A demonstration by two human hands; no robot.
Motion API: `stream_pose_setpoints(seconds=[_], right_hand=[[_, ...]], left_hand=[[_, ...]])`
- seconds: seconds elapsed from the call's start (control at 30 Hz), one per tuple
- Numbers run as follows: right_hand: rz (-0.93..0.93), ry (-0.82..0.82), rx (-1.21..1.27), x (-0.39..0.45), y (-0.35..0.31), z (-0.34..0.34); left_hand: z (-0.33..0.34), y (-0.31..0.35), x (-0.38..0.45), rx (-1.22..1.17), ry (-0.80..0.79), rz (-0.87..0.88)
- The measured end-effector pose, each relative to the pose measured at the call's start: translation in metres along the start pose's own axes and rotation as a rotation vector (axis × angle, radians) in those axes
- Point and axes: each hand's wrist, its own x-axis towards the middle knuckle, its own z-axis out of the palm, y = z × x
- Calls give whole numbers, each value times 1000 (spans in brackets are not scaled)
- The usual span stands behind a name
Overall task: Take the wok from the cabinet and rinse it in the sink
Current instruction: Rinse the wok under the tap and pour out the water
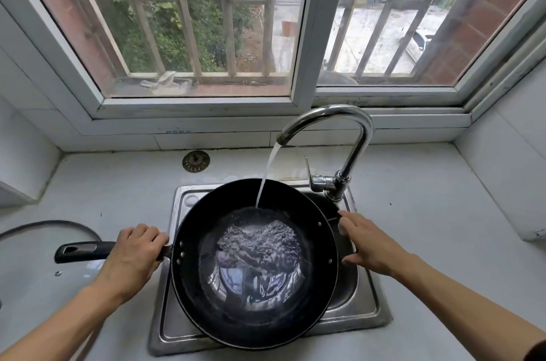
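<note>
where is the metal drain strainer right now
In the head view, the drain strainer lies on the counter just behind the sink's back left corner, left of the faucet and below the window.

The wok (192, 286) covered nearly the whole sink (369, 312). Only a strip of basin showed along its right side, and the right hand (366, 245), holding the side handle, filled that. The tap (359, 151) arched over the far right corner. The left hand (134, 254) and the long handle crossed above a lid (44, 232) on the left worktop (118, 192). Right of the sink the worktop lay open.
</note>
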Motion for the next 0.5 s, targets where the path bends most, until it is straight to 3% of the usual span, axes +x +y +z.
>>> stream_pose_setpoints(seconds=[0.13, 0.3, 0.5], right_hand=[[-1, -98, -154, 23, -3, -9], [-12, -244, -263, 42, -10, -15], [-29, -167, -234, 40, -7, -19]], left_hand=[[-8, -9, 8, -113, -138, -20], [-24, -16, 33, -158, -452, -70], [-22, -20, 27, -180, -404, -51]])
